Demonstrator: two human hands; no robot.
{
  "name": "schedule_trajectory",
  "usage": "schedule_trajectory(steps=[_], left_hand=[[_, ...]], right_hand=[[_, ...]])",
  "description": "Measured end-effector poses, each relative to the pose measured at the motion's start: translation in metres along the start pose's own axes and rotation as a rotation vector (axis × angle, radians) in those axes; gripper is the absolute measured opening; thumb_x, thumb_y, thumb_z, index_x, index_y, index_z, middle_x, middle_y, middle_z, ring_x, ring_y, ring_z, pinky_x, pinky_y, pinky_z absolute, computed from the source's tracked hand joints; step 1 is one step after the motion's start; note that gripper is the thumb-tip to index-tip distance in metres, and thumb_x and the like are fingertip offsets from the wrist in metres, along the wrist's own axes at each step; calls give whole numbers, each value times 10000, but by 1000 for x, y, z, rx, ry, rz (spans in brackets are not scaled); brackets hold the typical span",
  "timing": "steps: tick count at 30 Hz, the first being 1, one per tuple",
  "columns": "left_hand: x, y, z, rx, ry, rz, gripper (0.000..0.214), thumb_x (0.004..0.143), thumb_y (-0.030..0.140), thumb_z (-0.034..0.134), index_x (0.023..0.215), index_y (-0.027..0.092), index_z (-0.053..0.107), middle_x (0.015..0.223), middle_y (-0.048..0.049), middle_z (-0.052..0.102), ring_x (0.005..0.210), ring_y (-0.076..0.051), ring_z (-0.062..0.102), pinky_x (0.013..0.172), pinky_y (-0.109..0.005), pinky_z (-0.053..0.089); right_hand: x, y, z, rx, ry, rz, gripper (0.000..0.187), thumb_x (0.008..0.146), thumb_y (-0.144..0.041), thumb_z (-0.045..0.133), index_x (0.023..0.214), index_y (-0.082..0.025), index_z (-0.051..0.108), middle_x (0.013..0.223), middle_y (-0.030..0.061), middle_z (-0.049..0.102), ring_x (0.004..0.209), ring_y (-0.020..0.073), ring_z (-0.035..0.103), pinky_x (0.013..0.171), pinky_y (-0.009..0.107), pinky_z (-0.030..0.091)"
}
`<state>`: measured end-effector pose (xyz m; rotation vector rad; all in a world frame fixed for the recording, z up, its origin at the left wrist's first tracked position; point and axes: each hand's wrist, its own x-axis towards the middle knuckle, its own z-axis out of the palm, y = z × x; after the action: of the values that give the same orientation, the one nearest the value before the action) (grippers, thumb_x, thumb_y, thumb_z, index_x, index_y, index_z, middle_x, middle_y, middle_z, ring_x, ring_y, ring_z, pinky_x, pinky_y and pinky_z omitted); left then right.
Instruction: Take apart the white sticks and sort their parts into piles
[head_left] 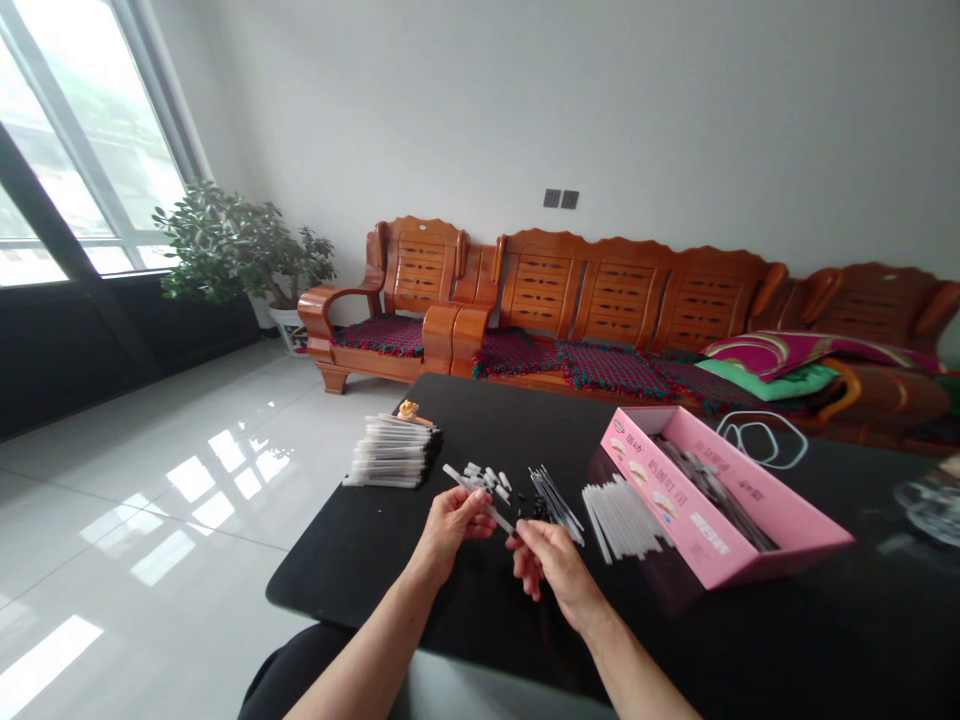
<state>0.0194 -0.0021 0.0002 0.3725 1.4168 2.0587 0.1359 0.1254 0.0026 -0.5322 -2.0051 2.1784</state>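
Note:
Above the black table, my left hand [456, 520] pinches a slim white pen barrel [498, 517], which slants down to the right. My right hand [551, 560] has its thumb and forefinger closed at the barrel's lower end; a small dark piece seems to show there, partly hidden by the fingers. Just beyond my hands lie several short white caps [489, 480], small black plugs [541, 508] and a bundle of thin dark-tipped refills [556, 500]. Further right is a row of white barrels [622, 518]. A pile of white pens [391, 452] with black ends lies at the left.
An open pink box [667, 500] holding long dark-grey sticks stands on the right of the black table [360, 570]. Behind it lies a white cable loop [763, 440]. A small yellow figurine [408, 410] sits by the pen pile. A wooden sofa [540, 290] stands beyond.

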Motion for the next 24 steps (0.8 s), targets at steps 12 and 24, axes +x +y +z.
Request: schedule_trajectory(steps=[12, 24], left_hand=[[0, -2, 0, -6, 0, -4, 379, 726, 452, 698, 812, 87, 645, 686, -67, 663, 578, -131, 637, 554, -232, 531], [5, -5, -4, -21, 73, -11, 359, 708, 429, 724, 793, 89, 647, 665, -69, 676, 556, -134, 647, 540, -226, 538]], right_hand=[[1, 5, -2, 11, -40, 25, 432, 784, -554, 563, 768, -122, 573, 487, -16, 575, 323, 64, 453, 293, 150, 288], [0, 2, -7, -120, -6, 25, 342, 737, -485, 606, 733, -145, 577, 490, -27, 572, 313, 57, 411, 302, 162, 255]])
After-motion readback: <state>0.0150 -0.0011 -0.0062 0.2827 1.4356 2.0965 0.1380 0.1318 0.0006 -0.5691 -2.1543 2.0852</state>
